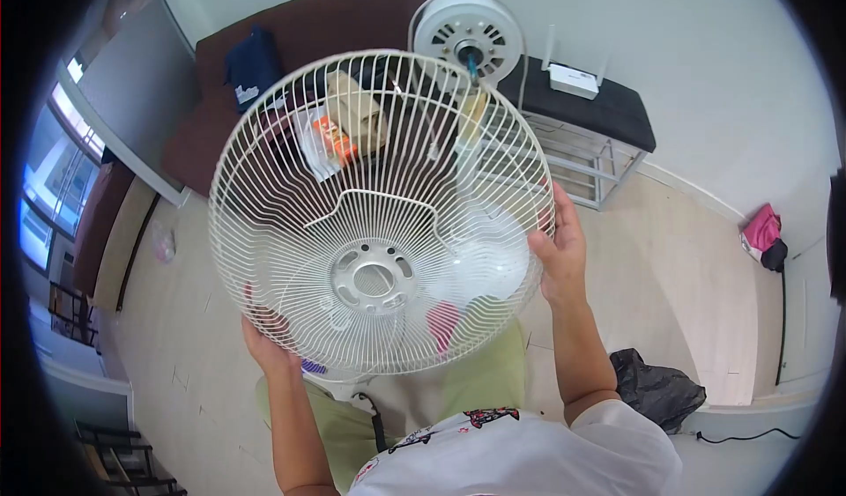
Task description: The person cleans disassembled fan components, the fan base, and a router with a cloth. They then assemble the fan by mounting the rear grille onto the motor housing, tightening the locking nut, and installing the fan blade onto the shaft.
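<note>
A round white wire fan guard (374,279) is held up in front of me, its hub ring facing the camera. My left hand (271,330) grips its lower left rim, with the fingers partly behind the wires. On the right rim, my right hand (562,248) holds on with the thumb in front. Past the guard's top edge stands the fan's motor housing (470,33), with a bare shaft and no guard on it. Through the wires show a white translucent rounded piece (490,258) and a pink object (442,324), both low down.
Behind is a brown sofa (326,22) with a dark blue cloth (253,64), a cardboard box (357,113) and an orange packet (335,139). A router (574,81) rests on a black bench (617,108). A black plastic bag (656,390) lies at right.
</note>
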### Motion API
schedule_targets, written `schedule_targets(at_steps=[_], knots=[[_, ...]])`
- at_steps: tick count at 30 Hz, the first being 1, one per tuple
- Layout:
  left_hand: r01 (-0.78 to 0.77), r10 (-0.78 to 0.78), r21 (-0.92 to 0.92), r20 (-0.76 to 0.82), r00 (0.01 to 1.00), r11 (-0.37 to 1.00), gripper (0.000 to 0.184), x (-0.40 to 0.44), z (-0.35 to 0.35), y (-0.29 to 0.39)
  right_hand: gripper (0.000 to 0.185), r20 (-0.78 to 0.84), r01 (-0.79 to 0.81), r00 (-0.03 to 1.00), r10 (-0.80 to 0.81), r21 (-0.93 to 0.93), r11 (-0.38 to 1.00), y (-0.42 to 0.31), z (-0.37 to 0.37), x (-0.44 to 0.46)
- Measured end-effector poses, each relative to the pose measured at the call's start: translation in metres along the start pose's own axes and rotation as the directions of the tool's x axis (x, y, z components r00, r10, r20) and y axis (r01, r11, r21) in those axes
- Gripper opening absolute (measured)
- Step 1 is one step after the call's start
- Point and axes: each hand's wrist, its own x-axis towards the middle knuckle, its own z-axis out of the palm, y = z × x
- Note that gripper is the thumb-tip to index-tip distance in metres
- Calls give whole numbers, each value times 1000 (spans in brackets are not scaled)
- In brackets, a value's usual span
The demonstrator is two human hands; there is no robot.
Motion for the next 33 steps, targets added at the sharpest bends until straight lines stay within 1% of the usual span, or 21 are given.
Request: schedule_targets(at_steps=[2,3,4,6,7,8,9,10,11,12,13,14,16,18,20,24,26,28,30,32,33], knots=[[141,-137,-81,52,989,987,45,1,0,-16,84,43,-30,999,30,-1,1000,-16,-2,-11],[152,-148,-81,58,987,985,45,2,-14,-31,85,51,-34,998,37,-64,997,-13,-7,-15],[180,-105,-230,303,947,956,45,7,-39,-54,85,44,-30,998,33,-70,997,-10,-12,-20],[318,111,-469,683,722,824,45,15,-73,-84,89,31,-32,999,34,-85,996,-3,-17,-32],[319,110,-470,683,722,823,45,1,-55,-83,89,31,-32,999,35,-86,996,-2,-19,-40],[156,-55,-319,304,951,935,48,-25,-17,-77,92,57,38,998,-31,-128,991,-2,-22,-46],[86,-100,-87,-166,981,992,51,-39,4,-75,95,81,107,992,-95,-168,980,-4,-26,-50],[87,-100,-91,-160,982,992,51,-34,2,-86,95,80,113,992,-101,-170,979,-8,-30,-47],[-19,47,187,-145,988,982,52,-28,-6,-104,97,102,206,977,-186,-244,948,-16,-34,-43],[-123,184,447,-94,978,886,55,-28,-11,-114,99,135,294,955,-264,-315,902,-27,-37,-38],[-105,113,172,-39,993,979,55,-23,11,-108,97,149,382,924,-352,-390,838,-40,-43,-20],[-60,65,-114,37,997,992,54,-14,47,-96,96,170,465,883,-438,-458,758,-55,-45,7],[0,12,-89,131,991,996,60,-4,109,-72,87,198,589,796,-572,-475,654,-93,-29,58],[58,-11,-125,345,938,990,65,33,140,-80,77,259,596,765,-590,-632,496,-117,-28,108],[13,30,-83,502,865,996,69,65,161,-95,69,267,604,748,-607,-653,457,-126,-21,156],[-51,66,-45,466,882,998,69,63,209,-69,68,219,594,738,-638,-660,460,-116,-29,189],[-73,82,-37,523,848,997,70,77,216,-66,71,179,540,713,-678,-757,368,-111,-32,196],[-67,114,-106,532,839,992,69,82,230,-66,75,198,546,682,-704,-778,310,-123,-22,201],[-63,148,-171,548,824,983,68,90,242,-69,78,154,515,694,-703,-789,335,-137,-14,206],[10,66,-141,524,849,990,58,93,243,-82,79,173,494,681,-711,-826,272,-142,-17,202],[61,-21,-61,518,855,996,49,91,238,-83,80,167,477,709,-685,-829,293,-142,-18,195]])
